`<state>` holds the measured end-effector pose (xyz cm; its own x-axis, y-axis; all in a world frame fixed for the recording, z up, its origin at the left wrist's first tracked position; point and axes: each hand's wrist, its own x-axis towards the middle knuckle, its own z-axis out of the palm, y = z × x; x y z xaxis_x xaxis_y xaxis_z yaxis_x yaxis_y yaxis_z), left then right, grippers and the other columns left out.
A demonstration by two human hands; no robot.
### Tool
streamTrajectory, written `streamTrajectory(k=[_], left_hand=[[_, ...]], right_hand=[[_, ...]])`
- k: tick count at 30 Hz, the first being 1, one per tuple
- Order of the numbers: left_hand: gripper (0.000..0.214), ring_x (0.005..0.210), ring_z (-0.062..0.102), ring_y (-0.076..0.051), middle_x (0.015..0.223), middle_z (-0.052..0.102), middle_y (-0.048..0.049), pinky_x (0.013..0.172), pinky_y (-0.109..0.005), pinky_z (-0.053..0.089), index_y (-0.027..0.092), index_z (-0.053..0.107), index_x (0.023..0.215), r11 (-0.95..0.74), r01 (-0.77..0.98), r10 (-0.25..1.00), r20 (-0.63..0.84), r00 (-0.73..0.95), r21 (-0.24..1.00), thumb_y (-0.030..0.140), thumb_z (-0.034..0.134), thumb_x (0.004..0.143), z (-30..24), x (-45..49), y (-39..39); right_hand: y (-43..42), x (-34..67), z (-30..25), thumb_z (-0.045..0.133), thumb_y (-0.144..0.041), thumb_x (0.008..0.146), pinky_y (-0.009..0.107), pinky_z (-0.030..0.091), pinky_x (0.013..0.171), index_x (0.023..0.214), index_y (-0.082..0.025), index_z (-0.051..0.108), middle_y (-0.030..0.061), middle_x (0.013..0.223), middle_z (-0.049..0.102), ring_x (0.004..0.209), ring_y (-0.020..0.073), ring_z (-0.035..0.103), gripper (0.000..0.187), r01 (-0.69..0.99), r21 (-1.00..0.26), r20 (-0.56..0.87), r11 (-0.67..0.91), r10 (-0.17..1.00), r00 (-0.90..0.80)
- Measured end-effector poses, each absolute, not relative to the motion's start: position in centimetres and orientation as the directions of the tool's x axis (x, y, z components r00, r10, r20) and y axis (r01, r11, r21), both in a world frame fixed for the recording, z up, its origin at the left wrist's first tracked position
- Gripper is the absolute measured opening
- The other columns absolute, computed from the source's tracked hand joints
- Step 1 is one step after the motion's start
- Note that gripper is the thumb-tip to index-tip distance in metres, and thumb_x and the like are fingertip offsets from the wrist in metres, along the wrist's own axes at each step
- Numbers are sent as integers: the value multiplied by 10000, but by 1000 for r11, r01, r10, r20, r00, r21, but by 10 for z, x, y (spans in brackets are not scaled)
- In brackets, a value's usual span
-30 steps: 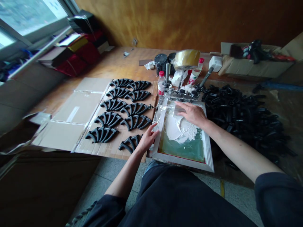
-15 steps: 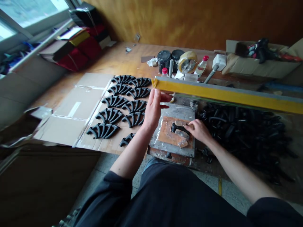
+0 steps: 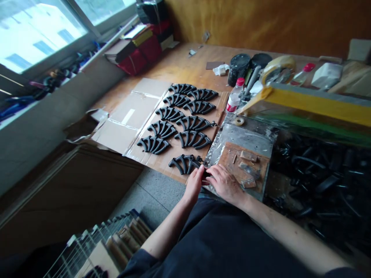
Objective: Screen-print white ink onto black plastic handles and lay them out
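My left hand and my right hand meet at the near edge of the cardboard sheet, fingers closed around a curved black plastic part, mostly hidden by them. Just beyond my fingertips lies a short row of similar black parts. More fanned rows of black parts cover the cardboard farther back. Right of my hands, a metal plate carries a brown board with small blocks fixed on it; no black part rests there.
A yellow-edged frame hangs tilted over the back right. Below it lies a heap of black parts. A red-capped bottle, dark tubs and a tape roll stand behind. At lower left is a wire rack.
My left hand has left the yellow frame and come down to the cardboard's edge. My right hand has carried the black part leftward off the brown board. The view has turned left.
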<state>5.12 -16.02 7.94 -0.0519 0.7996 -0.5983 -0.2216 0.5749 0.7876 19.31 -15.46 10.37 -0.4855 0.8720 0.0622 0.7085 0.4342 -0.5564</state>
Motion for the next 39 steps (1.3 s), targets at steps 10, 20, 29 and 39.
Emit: streamTrajectory(k=[10,20,29,39], left_hand=[[585,618,678,-194,717,722,-88,553,-262,447,183,507,785,766,336,642,-675,-363,548,706,252,854,-4,-101,-163],[602,761,696,-245,590,701,-63,672,-311,468,218,557,652,657,664,636,-735,-234,357,710,268,847,-1,-115,-137],[586,760,699,-230,589,702,-51,678,-301,481,209,571,658,649,659,624,-762,-174,381,680,290,863,-5,-120,-128],[578,780,698,-223,608,707,-44,691,-295,492,211,580,649,604,702,639,-756,-144,377,651,284,879,0,-120,-115]], right_hand=[[-128,109,51,375,-258,976,314,482,784,1278,-203,498,112,1052,605,922,226,648,332,806,-507,-351,306,780,-517],[-109,65,18,452,-315,946,332,473,811,1265,-168,469,149,1058,649,983,256,649,351,890,-428,-518,157,764,-384],[-115,58,15,485,-292,933,338,458,905,1287,-117,482,172,1171,642,1076,257,625,395,875,-483,-489,39,817,-306],[-116,55,12,499,-286,928,336,458,894,1290,-107,479,167,1175,643,1066,260,628,405,878,-478,-493,29,819,-295]])
